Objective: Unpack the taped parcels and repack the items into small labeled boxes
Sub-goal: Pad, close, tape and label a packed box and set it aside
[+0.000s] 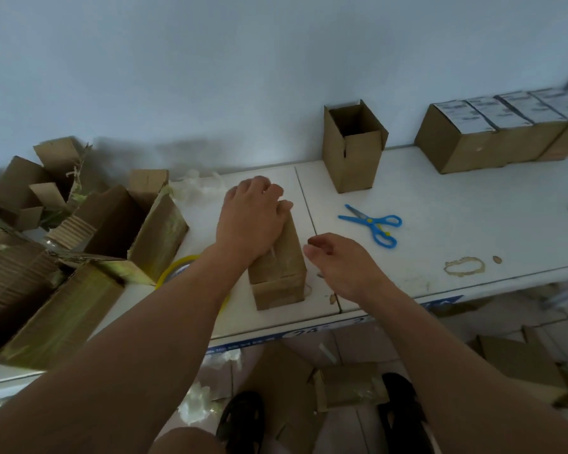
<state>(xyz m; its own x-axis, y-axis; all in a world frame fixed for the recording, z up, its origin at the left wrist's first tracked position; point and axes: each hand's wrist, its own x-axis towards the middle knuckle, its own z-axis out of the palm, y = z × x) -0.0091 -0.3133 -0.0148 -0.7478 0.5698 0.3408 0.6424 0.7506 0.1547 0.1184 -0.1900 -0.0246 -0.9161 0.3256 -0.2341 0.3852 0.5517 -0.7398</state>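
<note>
Underfoot: black sandals (243, 417) on a floor strewn with cardboard scraps (348, 385) and bits of clear wrap.

Small box: a closed cardboard box (277, 273) lies lengthwise near the front edge of the white worktop (456, 208), a strip of clear tape showing along its top seam.

Left hand: the left hand (251, 216) lies palm down over the far end of the box, forearm stretched forward and wrist fairly flat; the fingers bend over the far edge and look to be pressing rather than clasping.

Right hand: the right hand (338, 257) hovers just beside the box's right face, apart from it, fingers loosely curled with thumb and forefinger close together. Whether this grip pinches a tape end I cannot tell.

Handling: stiff corrugated walls, probably light; the taped top is slick, so I would take it by the two long cardboard sides, not the seam.

Stage: seemingly sealing this one; it bears no label yet.

Labeled boxes: a row of sealed, labeled boxes (473, 132) stands far right against the wall.

Open box: an upright empty carton (351, 152) waits behind the blue scissors (374, 226).

Left side: opened parcels (112, 231) with yellowish tape, and a tape roll (174, 268) partly hidden by the left forearm.
</note>
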